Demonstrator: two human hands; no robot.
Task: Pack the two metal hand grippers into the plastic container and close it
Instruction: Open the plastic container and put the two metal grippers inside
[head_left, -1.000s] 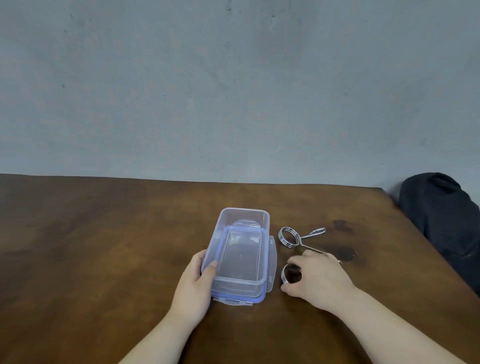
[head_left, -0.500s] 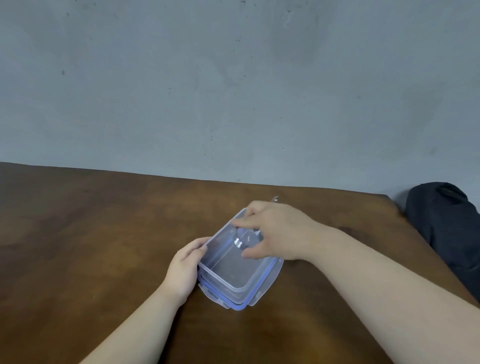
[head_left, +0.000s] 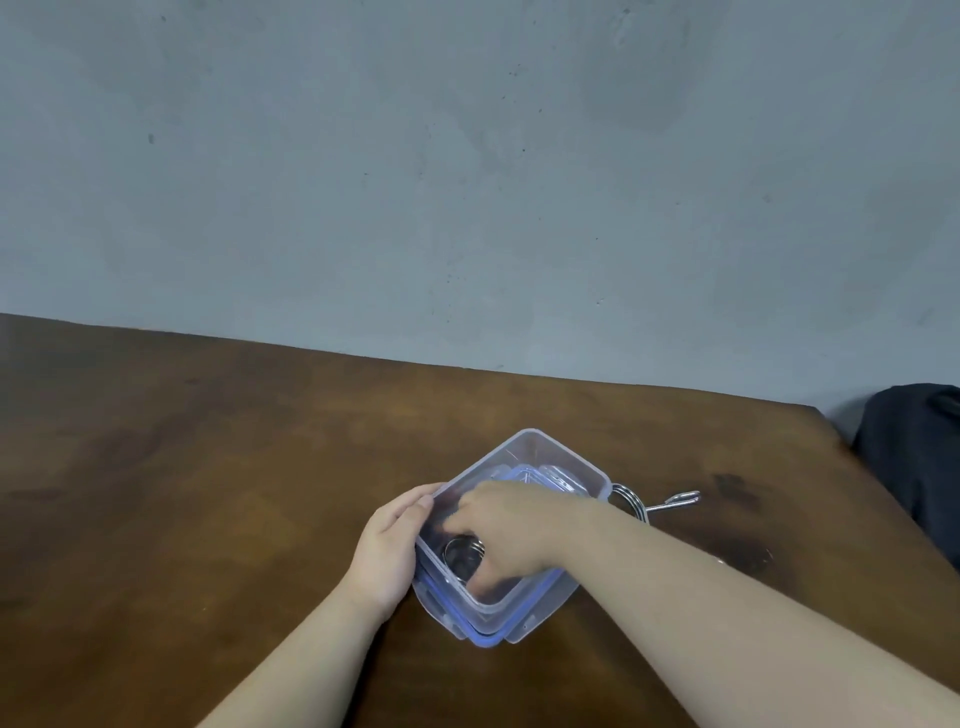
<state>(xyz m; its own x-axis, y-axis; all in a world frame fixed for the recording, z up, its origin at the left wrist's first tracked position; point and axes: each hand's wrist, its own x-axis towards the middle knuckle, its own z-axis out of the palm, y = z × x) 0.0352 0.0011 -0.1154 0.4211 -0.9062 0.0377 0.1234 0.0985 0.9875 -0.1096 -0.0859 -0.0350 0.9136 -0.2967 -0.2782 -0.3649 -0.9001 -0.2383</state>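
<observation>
The clear plastic container (head_left: 524, 449) stands open on its blue-rimmed lid (head_left: 485, 635) on the brown table (head_left: 208, 467), turned diagonally. My left hand (head_left: 389, 551) grips its left wall. Reaching down inside it, my right hand (head_left: 514, 535) has its fingers on one metal hand gripper (head_left: 460, 553), whose coil shows near the bottom. The other metal hand gripper (head_left: 657, 501) lies on the table just right of the container, partly hidden behind my right forearm.
A dark bag (head_left: 914, 457) sits off the table's right edge. A grey wall (head_left: 467, 182) rises behind the far table edge. Dark stains (head_left: 732, 486) mark the wood right of the grippers.
My right hand picked one gripper off the table, carried it over the container and has lowered it inside. The container has turned diagonal under my left hand.
</observation>
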